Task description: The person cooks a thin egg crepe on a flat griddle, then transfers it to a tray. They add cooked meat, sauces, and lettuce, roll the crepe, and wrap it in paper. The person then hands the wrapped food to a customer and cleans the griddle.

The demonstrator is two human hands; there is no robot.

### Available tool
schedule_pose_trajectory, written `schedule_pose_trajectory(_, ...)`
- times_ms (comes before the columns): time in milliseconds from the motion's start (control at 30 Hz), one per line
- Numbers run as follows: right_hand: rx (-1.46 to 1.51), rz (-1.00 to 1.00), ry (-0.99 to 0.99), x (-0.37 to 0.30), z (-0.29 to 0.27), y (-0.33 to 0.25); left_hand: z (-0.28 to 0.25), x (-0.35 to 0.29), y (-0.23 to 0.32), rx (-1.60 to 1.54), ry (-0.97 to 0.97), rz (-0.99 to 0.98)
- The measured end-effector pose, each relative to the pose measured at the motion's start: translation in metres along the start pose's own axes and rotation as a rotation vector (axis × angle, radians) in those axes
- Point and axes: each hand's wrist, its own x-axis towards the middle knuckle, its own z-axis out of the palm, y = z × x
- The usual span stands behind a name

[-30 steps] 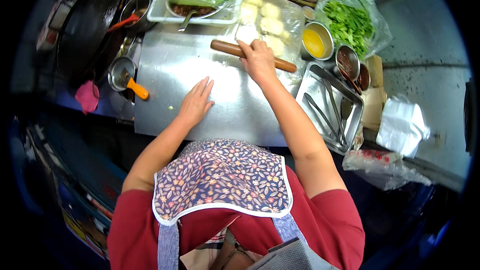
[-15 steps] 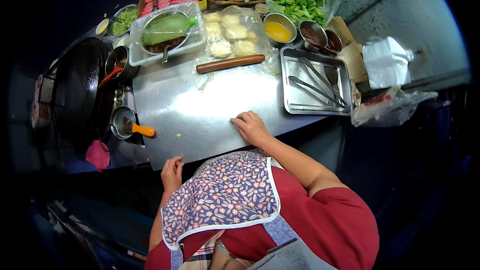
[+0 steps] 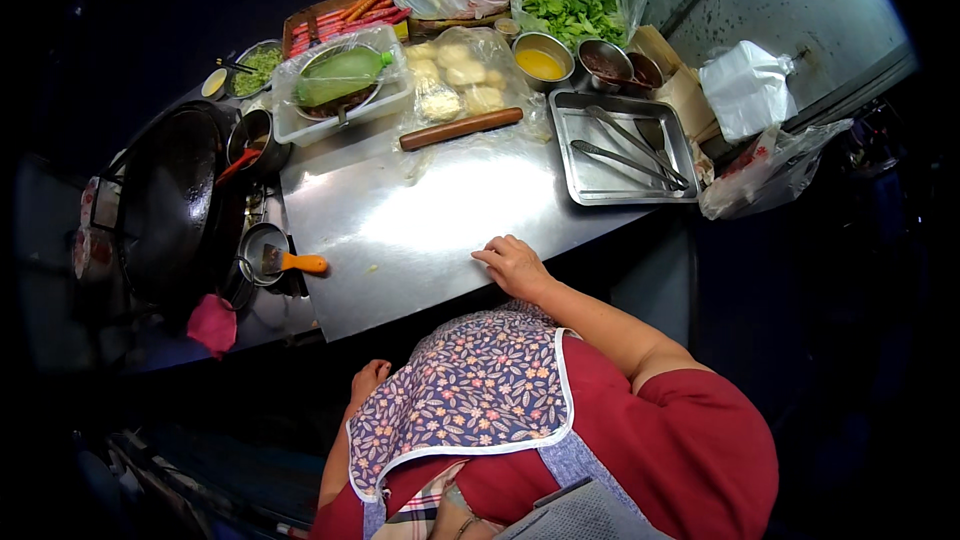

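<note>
My right hand rests at the near edge of the steel worktop, its fingers loosely spread and slightly bent, with nothing in them. Below the worktop's edge, beside the flowered apron, hangs my left hand; its fingers are curled in and I see no object in them. Across the worktop a wooden rolling pin lies on plastic film, in front of pale dough balls under clear plastic. A steel tray holding tongs stands to the right.
At the left is a large dark pan, near a pot holding an orange-handled scraper. A plastic tub holds a green bottle. Bowls of yellow liquid and dark sauce and bagged greens line the back.
My left hand has dropped away from the worktop's edge. The right hand stays at the near edge. The whole view has shifted slightly.
</note>
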Motion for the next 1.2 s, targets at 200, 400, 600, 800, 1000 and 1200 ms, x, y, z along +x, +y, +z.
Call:
schedule_pose_trajectory(200,0.101,-0.110,-0.002,0.012,0.019,0.012,0.058,-0.035,-0.064,-0.134,-0.050,-0.213)
schedule_pose_trajectory(400,0.098,-0.106,-0.076,-0.015,0.032,0.027,0.103,-0.043,-0.083,-0.195,-0.062,-0.295)
schedule_pose_trajectory(600,0.003,0.042,-0.181,-0.104,0.051,0.052,0.124,-0.037,-0.083,-0.193,-0.075,-0.314)
schedule_pose_trajectory(800,-0.230,-0.078,-0.452,-0.208,0.073,0.068,0.125,-0.031,-0.068,-0.156,-0.064,-0.289)
schedule_pose_trajectory(1000,-0.342,-0.159,-0.573,-0.246,0.051,0.062,0.121,-0.024,-0.060,-0.160,-0.027,-0.267)
schedule_pose_trajectory(1200,-0.358,0.068,-0.657,-0.275,0.034,0.070,0.121,-0.017,-0.079,-0.163,-0.012,-0.289)
